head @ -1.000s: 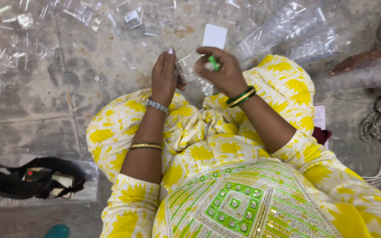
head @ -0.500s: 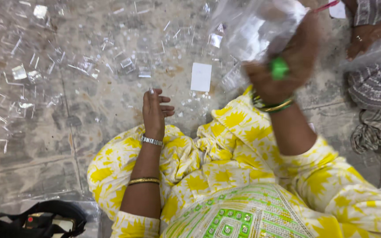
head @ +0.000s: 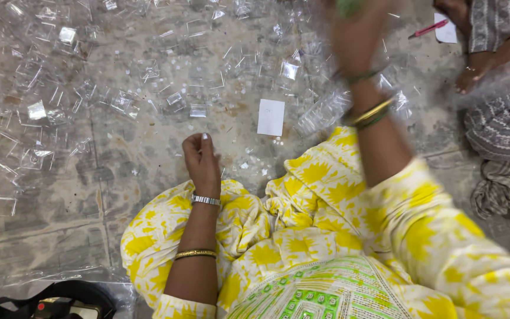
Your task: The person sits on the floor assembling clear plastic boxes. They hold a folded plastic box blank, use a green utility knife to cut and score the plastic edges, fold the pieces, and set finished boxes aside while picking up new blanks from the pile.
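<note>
My left hand (head: 202,162) rests low by my knee on the yellow patterned cloth (head: 302,224), fingers curled in, with nothing visible in it. It wears a silver band and a gold bangle. My right hand (head: 358,32) is raised high and blurred, closed on a small green object (head: 348,6) at the top edge. A white card (head: 271,117) lies flat on the stone floor between the two hands. Small clear plastic pieces (head: 119,100) lie scattered over the floor beyond my left hand.
Another person sits at the upper right, with a foot (head: 467,80) and a bangled arm showing. A red pen (head: 429,28) and white paper (head: 447,31) lie beside them. A black bag (head: 60,298) sits at the bottom left, grey striped cloth (head: 500,177) at right.
My right hand has risen from my lap to the top of the view with the green object. My left hand curled its fingers and stayed by the knee.
</note>
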